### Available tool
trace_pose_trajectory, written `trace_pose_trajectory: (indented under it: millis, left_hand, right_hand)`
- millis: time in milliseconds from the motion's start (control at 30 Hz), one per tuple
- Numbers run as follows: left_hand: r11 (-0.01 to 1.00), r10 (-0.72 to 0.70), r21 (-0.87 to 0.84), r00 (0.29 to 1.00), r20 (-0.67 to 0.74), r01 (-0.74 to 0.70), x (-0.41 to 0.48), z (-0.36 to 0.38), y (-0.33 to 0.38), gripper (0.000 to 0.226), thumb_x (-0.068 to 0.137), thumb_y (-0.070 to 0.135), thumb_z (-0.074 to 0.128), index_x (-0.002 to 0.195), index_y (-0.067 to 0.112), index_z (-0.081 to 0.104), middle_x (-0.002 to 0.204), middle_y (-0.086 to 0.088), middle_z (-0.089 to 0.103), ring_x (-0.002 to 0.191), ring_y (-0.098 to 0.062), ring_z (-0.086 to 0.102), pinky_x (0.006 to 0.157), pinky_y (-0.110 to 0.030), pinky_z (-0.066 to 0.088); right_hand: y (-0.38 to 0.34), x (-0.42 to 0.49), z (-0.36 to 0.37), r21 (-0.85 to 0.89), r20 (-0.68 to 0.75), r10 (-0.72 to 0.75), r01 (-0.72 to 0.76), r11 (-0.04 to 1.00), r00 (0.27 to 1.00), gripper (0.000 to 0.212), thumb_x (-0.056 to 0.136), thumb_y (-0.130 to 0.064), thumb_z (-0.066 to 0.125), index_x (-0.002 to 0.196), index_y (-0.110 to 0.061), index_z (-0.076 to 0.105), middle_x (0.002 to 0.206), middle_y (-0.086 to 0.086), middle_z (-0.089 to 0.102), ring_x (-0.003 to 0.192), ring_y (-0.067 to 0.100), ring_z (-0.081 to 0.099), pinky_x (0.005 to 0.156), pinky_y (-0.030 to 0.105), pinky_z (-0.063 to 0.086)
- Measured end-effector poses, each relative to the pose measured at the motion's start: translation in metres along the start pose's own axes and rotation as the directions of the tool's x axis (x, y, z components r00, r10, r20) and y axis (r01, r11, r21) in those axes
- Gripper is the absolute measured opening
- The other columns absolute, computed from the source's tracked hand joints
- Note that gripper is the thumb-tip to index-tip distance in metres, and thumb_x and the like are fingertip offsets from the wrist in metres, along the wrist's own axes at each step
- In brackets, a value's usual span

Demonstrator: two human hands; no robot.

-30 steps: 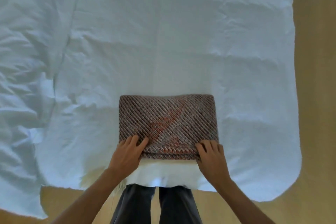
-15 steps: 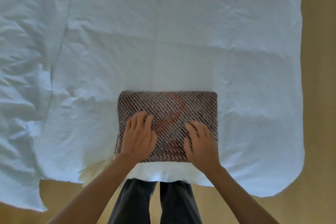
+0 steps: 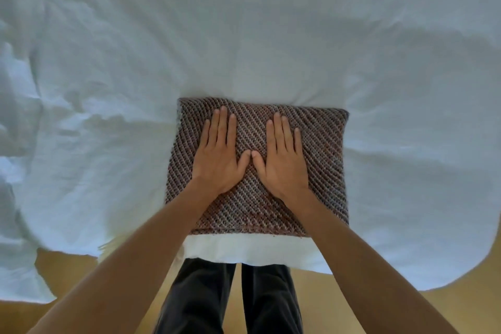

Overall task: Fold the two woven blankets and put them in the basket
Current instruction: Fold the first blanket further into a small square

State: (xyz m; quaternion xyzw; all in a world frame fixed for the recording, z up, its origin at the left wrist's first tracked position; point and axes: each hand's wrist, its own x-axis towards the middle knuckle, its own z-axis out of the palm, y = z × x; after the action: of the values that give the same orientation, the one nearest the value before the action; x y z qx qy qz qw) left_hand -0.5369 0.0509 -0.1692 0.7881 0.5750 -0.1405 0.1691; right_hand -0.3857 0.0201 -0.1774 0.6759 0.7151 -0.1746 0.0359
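Observation:
A brown and grey woven blanket [image 3: 322, 160] lies folded into a compact rectangle near the front edge of the white bed. My left hand [image 3: 218, 156] rests flat on its left half, palm down, fingers extended. My right hand [image 3: 283, 158] lies flat on the middle of it, also palm down. The two thumbs almost touch. Neither hand holds anything. No second blanket and no basket appear in view.
The white bedsheet [image 3: 271, 35] covers most of the view, wrinkled on the left side. Its front edge hangs over a tan floor [image 3: 447, 304]. My legs in dark trousers [image 3: 230, 298] stand right against the bed's front edge.
My hands let go of the blanket's near edge, slid forward over the top and now lie flat in its middle. The camera has moved closer to the bed.

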Motion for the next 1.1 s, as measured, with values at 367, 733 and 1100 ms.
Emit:
trace_pose_trajectory:
  millis: [367, 733, 1100]
  left_hand:
    - [0.999, -0.049, -0.015, 0.996, -0.068, 0.048, -0.006, 0.022, -0.046, 0.076, 0.095, 0.053, 0.011, 0.149, 0.001, 0.000, 0.158, -0.018, -0.002, 0.147, -0.027, -0.004, 0.119, -0.042, 0.001]
    - [0.990, 0.034, -0.128, 0.988, -0.149, -0.053, -0.076, 0.004, 0.016, 0.071, 0.097, 0.043, 0.017, 0.148, -0.006, 0.009, 0.157, -0.022, -0.001, 0.146, -0.032, 0.000, 0.119, -0.046, 0.005]
    - [0.992, 0.034, -0.119, 0.993, -0.113, -0.048, -0.088, 0.015, 0.006, 0.071, 0.097, 0.045, 0.019, 0.148, -0.005, 0.011, 0.157, -0.022, 0.004, 0.146, -0.032, 0.003, 0.119, -0.047, 0.008]
  right_hand:
    - [0.067, -0.032, 0.011, 0.052, -0.092, 0.149, -0.145, 0.988, 0.985, 0.066, 0.097, -0.039, 0.030, 0.146, 0.004, 0.021, 0.155, 0.021, 0.014, 0.145, 0.032, 0.010, 0.116, 0.051, 0.014]
    - [-0.001, -0.075, -0.001, 0.087, -0.056, -0.092, 0.097, 0.991, 0.994, 0.069, 0.094, -0.038, 0.039, 0.146, 0.003, 0.017, 0.156, 0.020, 0.011, 0.145, 0.030, 0.008, 0.118, 0.048, 0.010]
    - [0.015, -0.083, -0.004, 0.090, -0.084, -0.007, 0.014, 0.996, 0.996, 0.063, 0.095, -0.032, 0.038, 0.145, 0.003, 0.023, 0.155, 0.019, 0.015, 0.145, 0.030, 0.010, 0.117, 0.048, 0.012]
